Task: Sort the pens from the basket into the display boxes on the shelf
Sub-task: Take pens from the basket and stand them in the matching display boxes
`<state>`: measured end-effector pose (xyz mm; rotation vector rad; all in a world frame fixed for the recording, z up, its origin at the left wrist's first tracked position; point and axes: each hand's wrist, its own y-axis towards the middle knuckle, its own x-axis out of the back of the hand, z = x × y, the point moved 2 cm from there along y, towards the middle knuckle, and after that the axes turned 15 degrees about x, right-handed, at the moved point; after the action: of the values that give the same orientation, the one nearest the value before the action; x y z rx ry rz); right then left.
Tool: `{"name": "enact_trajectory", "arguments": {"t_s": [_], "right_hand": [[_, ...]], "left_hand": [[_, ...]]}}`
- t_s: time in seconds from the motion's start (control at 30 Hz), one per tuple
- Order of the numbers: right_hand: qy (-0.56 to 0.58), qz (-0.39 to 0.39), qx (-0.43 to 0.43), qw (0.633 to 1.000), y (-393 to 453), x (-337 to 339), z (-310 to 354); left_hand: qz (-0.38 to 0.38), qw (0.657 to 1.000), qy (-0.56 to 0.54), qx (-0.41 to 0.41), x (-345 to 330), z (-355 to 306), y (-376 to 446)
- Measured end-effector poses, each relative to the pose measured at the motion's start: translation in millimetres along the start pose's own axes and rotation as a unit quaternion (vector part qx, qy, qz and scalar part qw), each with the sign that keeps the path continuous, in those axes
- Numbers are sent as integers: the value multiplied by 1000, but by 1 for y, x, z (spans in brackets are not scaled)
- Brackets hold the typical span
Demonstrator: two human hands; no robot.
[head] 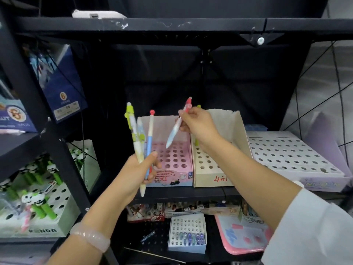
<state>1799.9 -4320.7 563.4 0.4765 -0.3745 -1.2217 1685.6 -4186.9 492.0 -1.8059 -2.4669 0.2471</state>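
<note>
Nearest the lens, the left hand (133, 173) in the lower middle of the frame has its grip curled round a bunch of pens (140, 146) that stand upright: a yellow-green one, a pale one and a blue one with a red knob. Higher, at centre, the right hand (196, 125) pinches a single red-capped pen (176, 127) between thumb and fingers, tip slanting down-left above the pink display box (172, 176). That pink box, marked 5 on its front, shows rows of round holes with no pen seen standing in them. Just right of it, touching, the cream display box (210, 178) marked 4 holds one yellow-green pen (196, 142) in a back hole, partly hidden behind the right wrist. Further right on the same shelf (191, 195) lies a wide white holed tray (290, 155). At lower left, a box labelled PANDA (41, 230) holds green panda-topped pens
</note>
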Motion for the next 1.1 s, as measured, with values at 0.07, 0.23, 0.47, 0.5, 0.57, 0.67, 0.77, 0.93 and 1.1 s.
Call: {"name": "enact_trajectory", "arguments": {"t_s": [0.07, 0.23, 0.47, 0.5, 0.57, 0.67, 0.77, 0.93, 1.1], "right_hand": [[-57, -19, 29, 998, 13, -13, -4], [-207, 22, 74, 975, 29, -59, -32], [-293, 88, 71, 950, 37, -88, -71], [-308, 112, 72, 942, 36, -91, -75], [-331, 152, 73, 929, 32, -95, -82], [-351, 174, 63, 918, 29, -99, -91], [-347, 190, 42, 917, 29, -96, -92], [-212, 109, 56, 970, 26, -85, -52], [11, 253, -18, 967, -4, -82, -14]], "left_hand": [[-34, 999, -16, 1, 20, 0, 0], [-81, 996, -42, 20, 57, 4, 3], [-57, 997, -36, 38, 69, 22, 14], [-49, 997, -33, 41, 70, 23, 15], [-34, 998, -24, 43, 70, 25, 16], [-32, 999, -5, 42, 71, 26, 18], [-38, 999, 5, 34, 73, 25, 18], [-41, 999, 10, 5, 67, 13, 14], [-20, 999, 28, -16, 44, -1, 7]]}}
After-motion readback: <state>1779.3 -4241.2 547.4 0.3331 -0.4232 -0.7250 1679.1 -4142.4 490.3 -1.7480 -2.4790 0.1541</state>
